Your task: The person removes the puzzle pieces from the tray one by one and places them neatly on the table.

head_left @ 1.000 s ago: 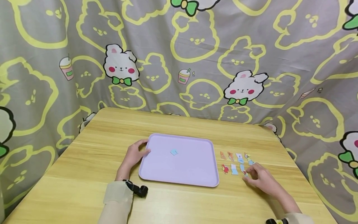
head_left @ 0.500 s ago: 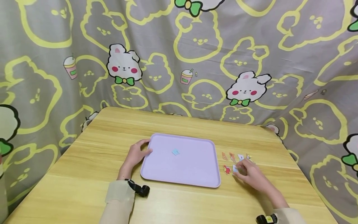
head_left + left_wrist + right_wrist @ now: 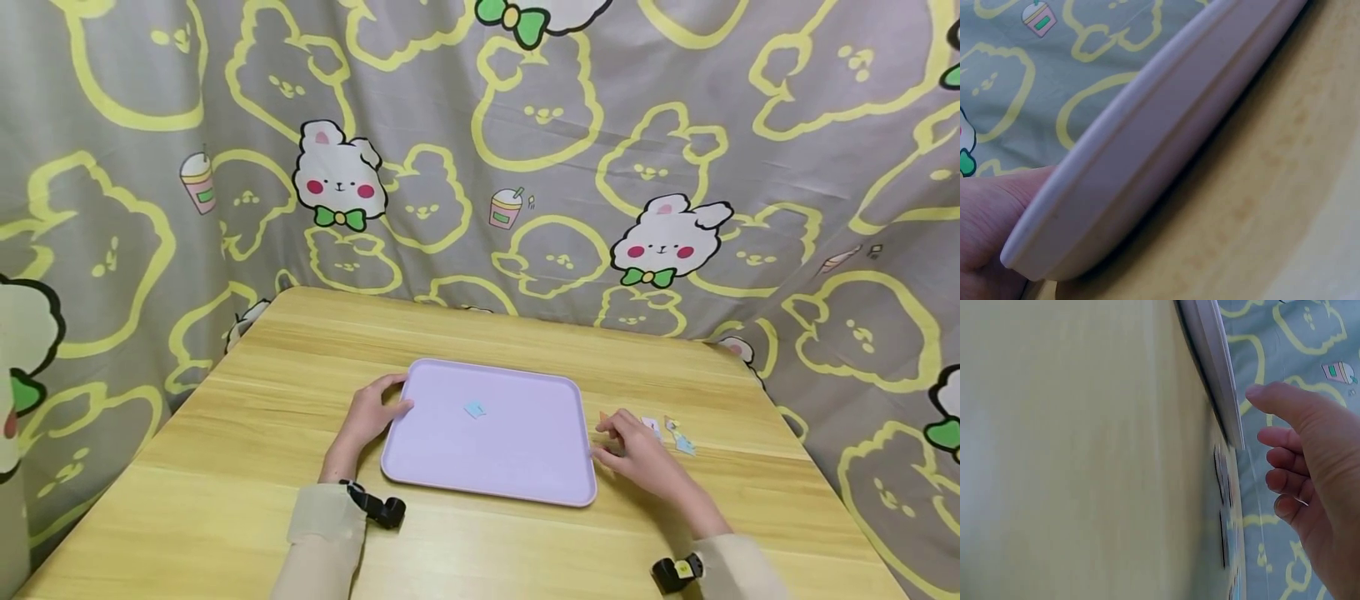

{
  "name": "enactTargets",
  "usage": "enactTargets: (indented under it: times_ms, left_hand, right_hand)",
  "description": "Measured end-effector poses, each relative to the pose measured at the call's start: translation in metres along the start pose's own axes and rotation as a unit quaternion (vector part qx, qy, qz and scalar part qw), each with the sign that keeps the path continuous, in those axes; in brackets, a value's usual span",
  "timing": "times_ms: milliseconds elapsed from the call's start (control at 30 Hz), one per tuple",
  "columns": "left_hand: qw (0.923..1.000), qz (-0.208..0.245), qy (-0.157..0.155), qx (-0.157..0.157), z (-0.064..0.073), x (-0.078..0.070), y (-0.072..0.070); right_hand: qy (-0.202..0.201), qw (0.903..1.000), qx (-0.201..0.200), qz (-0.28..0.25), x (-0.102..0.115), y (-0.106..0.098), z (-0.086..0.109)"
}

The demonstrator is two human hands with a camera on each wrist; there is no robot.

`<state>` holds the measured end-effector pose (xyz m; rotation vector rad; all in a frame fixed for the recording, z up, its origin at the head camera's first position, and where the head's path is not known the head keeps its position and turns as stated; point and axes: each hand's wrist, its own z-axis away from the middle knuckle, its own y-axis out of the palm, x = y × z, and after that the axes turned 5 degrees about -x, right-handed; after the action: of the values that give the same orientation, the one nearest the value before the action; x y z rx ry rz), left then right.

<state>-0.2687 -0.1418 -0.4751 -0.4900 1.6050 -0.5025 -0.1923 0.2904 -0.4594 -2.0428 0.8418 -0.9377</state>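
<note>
A light purple tray (image 3: 495, 450) lies on the wooden table with one small blue paper piece (image 3: 475, 409) on it. My left hand (image 3: 367, 414) holds the tray's left edge, its thumb over the rim. In the left wrist view the outer wall of the tray (image 3: 1141, 131) hides most of the fingers. Close beside the tray's right rim hovers my right hand (image 3: 636, 450), above the small cut-out pieces. Its fingers are loosely bent with thumb and fingertips apart, and no piece shows between them in the right wrist view.
To the right of the right hand's fingers lie a white-and-blue piece (image 3: 651, 427) and a yellow-and-blue piece (image 3: 682, 442). Other pieces are partly hidden under that hand. A patterned curtain (image 3: 435, 192) hangs behind the table (image 3: 480, 550).
My right hand has moved left across the pieces, from the far end of the lower row to the tray's right rim. The left hand keeps its hold on the tray.
</note>
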Motion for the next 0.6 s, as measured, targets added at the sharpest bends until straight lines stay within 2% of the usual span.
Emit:
enactTargets:
  times_ms: [167,333,600]
  left_hand:
    - [1.0000,0.005,0.000,-0.003,0.000,0.001,0.000]
    - [0.9999,0.001,0.008,-0.006,0.000,0.004,0.001]
    - [0.9999,0.005,0.011,-0.008,0.001,0.004,0.001]
  right_hand:
    - [-0.024,0.9997,-0.001,0.004,0.009,0.010,-0.013]
    - [-0.017,0.9998,0.013,0.004,0.018,0.021,-0.025]
    - [-0.047,0.9982,0.029,-0.024,0.032,0.038,-0.046]
